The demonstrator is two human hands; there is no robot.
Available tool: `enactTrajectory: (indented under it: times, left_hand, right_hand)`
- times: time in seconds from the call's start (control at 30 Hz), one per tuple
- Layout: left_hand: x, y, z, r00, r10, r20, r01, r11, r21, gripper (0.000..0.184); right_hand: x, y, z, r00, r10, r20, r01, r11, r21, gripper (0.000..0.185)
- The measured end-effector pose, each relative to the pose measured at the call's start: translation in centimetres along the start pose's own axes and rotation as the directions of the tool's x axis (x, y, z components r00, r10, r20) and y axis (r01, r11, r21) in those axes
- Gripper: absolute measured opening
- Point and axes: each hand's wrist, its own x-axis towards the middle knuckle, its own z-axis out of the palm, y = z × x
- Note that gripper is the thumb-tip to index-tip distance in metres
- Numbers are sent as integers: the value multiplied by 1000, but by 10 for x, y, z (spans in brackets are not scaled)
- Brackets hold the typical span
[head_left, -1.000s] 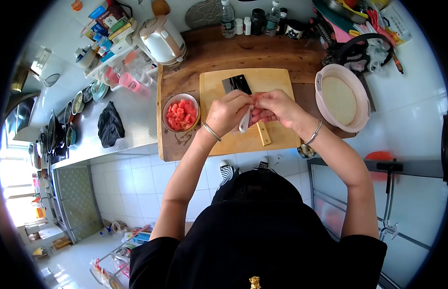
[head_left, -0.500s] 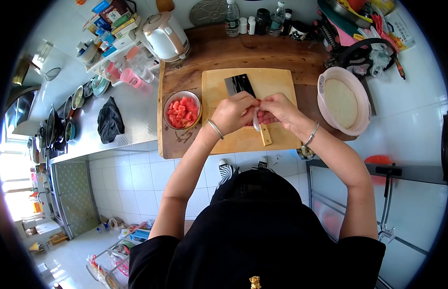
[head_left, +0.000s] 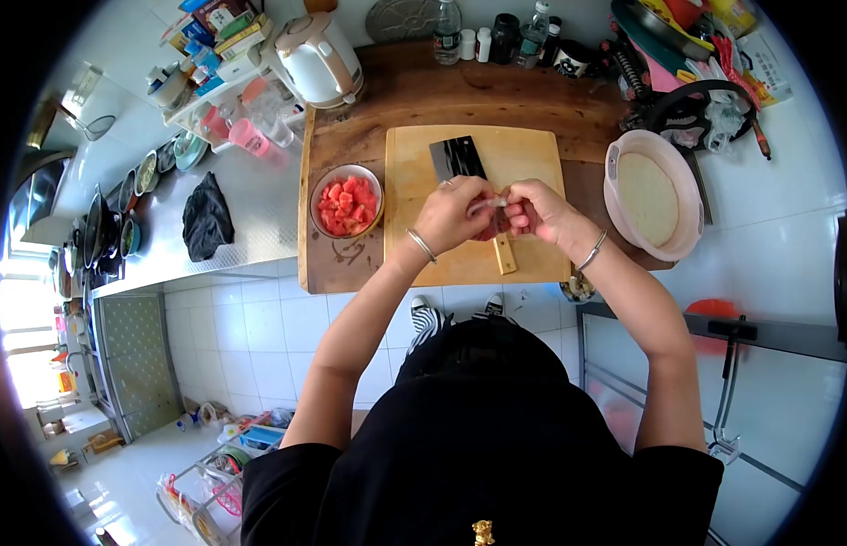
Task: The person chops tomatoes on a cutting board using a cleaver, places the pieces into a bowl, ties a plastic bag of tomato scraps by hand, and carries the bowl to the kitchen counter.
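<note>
Above the wooden cutting board (head_left: pixel 414 164), my left hand (head_left: pixel 452 214) and my right hand (head_left: pixel 543 214) meet fingertip to fingertip. Between them is a small, pale, whitish piece (head_left: pixel 498 203), held in a pinch by both; its kind is too small to make out. Beneath the hands lies a cleaver (head_left: pixel 458 157), its dark blade towards the back and its light wooden handle towards me. My hands cover the middle of it. Left of the board stands a bowl of chopped red pieces (head_left: pixel 347 206), which look like tomato.
A pink basin (head_left: pixel 689 238) with pale dough-like contents stands on the right of the wooden table (head_left: pixel 378 109). At the back are an electric kettle (head_left: pixel 316 64), bottles and jars. A black cloth (head_left: pixel 207 218) lies on the metal counter at left.
The pale piece, which hung downward between my fingers, now lies more level between both hands. My right hand has shifted slightly right. The view has moved a little.
</note>
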Motion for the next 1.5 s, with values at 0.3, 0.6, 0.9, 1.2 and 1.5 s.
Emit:
enactTrajectory:
  times: [0.3, 0.6, 0.9, 1.2, 1.5]
  left_hand:
    - [-8, -6, 26, 933, -9, -361, 0, 1000, -25, 16]
    - [-12, 2, 25, 954, 68, -291, -46, 995, 85, 23]
    - [-16, -1, 49, 887, 175, -428, -40, 951, 306, 30]
    - [-11, 2, 49, 930, 122, -346, 2, 942, 337, 23]
    - [-9, -2, 44, 911, 120, -394, 17, 945, 326, 15]
  right_hand:
    - [-14, 7, 38, 939, -291, -184, 229, 926, -300, 23]
    - [-2, 2, 22, 988, -148, -38, 150, 987, 52, 19]
    - [-14, -18, 38, 963, -246, -106, 189, 904, -384, 16]
    - [-8, -34, 30, 771, -633, 76, 66, -39, -997, 17]
    - [16, -32, 14, 714, -697, 67, 256, 170, -952, 14]
